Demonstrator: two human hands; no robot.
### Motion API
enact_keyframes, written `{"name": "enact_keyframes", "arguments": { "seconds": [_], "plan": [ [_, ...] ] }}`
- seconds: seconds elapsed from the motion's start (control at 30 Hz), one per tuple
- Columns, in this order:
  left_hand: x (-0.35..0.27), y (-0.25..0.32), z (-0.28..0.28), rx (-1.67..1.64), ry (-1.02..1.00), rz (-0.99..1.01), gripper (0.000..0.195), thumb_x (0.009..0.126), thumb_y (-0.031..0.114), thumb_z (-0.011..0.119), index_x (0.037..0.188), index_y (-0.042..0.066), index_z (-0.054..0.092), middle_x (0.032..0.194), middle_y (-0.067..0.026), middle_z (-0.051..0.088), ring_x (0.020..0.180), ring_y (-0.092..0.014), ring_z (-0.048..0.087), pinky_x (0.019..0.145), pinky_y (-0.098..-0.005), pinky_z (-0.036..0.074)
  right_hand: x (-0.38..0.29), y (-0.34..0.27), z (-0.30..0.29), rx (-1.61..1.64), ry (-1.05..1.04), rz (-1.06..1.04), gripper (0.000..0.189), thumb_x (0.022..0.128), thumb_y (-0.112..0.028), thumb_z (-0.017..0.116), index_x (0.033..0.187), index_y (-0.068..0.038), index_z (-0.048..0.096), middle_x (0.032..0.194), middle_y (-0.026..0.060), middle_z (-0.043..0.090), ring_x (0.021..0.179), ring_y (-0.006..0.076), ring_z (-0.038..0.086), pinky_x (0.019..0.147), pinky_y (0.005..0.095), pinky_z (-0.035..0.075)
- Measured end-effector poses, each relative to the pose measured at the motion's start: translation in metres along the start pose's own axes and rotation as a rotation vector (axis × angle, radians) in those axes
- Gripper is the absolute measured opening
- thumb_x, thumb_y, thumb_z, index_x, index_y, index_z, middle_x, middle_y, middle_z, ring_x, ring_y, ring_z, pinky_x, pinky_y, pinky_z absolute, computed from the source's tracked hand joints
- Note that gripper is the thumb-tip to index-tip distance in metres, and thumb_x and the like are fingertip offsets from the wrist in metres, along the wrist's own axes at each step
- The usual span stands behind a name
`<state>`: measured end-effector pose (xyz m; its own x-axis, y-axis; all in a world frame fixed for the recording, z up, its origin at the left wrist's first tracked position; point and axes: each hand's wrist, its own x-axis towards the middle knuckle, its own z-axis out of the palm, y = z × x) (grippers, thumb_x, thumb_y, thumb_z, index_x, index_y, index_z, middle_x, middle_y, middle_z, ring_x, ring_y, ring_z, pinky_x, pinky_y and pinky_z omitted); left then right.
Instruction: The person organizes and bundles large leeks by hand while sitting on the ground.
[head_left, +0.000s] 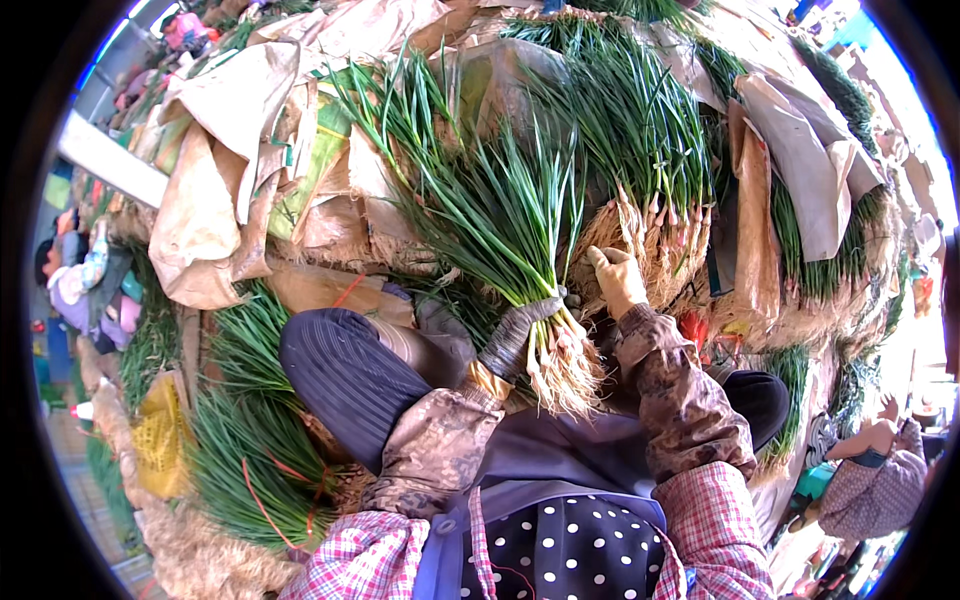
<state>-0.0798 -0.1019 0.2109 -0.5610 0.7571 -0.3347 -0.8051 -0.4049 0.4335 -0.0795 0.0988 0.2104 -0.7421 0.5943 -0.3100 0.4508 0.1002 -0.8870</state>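
Observation:
My left hand (517, 334), in a grey glove, is closed around a bunch of green-leaved allium plants (517, 247) just above their pale bulbs. The long roots (566, 367) hang down over my lap, and the leaves point up and away from me. My right hand (616, 277) is to the right of this bunch, with its fingers bent near the roots of a larger pile of the same plants (637, 127). Whether its fingertips pinch anything cannot be told.
Folded sacks (202, 187) and sheeting (802, 157) lie over the piles at both sides. Tied green bundles (255, 465) lie at lower left beside a yellow bag (161, 435). Other people sit at far left (90, 289) and lower right (874, 480).

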Motion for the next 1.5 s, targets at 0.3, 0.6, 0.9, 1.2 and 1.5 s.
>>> {"name": "enact_keyframes", "arguments": {
  "seconds": [0.3,0.6,0.9,1.2,1.5],
  "plan": [
    [0.000,0.007,-0.010,-0.024,0.041,-0.080,0.025,0.086,0.018,0.067,0.100,0.000,0.058,0.079,-0.0172,0.065,0.064,-0.025,0.065,0.061,-0.0333,0.056,-0.022,-0.023,0.017,0.474,-0.333,0.227,0.021,0.087,-0.023,0.072,0.094,-0.004,0.068,0.073,0.0024,0.066,0.059,0.0099,0.060,0.051,0.0251,0.049],
    [-0.002,0.005,-0.002,-0.161,-0.090,0.052,0.030,0.087,0.016,0.067,0.111,0.000,0.060,0.096,-0.0095,0.065,0.086,-0.018,0.064,0.080,-0.0292,0.053,-0.029,0.015,0.020,0.885,-0.617,0.421,0.020,0.096,-0.018,0.053,0.103,-0.003,0.066,0.084,0.0029,0.065,0.069,0.0122,0.058,0.062,0.0239,0.048],
    [-0.012,0.011,0.014,-0.279,-0.156,0.033,0.040,0.088,0.016,0.066,0.122,0.003,0.053,0.113,-0.0148,0.062,0.104,-0.026,0.060,0.094,-0.0386,0.049,-0.024,0.056,0.004,-0.299,-0.404,-0.072,0.020,0.087,-0.009,0.062,0.101,0.005,0.063,0.080,0.0093,0.067,0.068,0.0186,0.061,0.065,0.0348,0.052],
    [-0.020,0.025,0.030,-0.388,-0.139,0.002,0.037,0.085,0.018,0.069,0.115,0.000,0.055,0.110,-0.0143,0.062,0.102,-0.025,0.061,0.093,-0.0381,0.050,-0.120,-0.006,-0.049,0.017,-0.112,-0.371,0.040,0.097,-0.023,0.057,0.128,0.002,0.052,0.114,0.0101,0.063,0.093,0.0158,0.062,0.085,0.0273,0.050],
    [-0.028,0.024,0.043,-0.197,-0.210,-0.072,0.041,0.085,0.024,0.068,0.112,-0.004,0.056,0.089,-0.0135,0.064,0.076,-0.021,0.065,0.069,-0.0318,0.057,-0.063,-0.052,-0.028,0.287,-0.676,-0.321,0.044,0.099,-0.024,0.051,0.137,-0.003,0.048,0.122,0.0039,0.060,0.112,0.0126,0.052,0.100,0.0284,0.039]
  ]
}}
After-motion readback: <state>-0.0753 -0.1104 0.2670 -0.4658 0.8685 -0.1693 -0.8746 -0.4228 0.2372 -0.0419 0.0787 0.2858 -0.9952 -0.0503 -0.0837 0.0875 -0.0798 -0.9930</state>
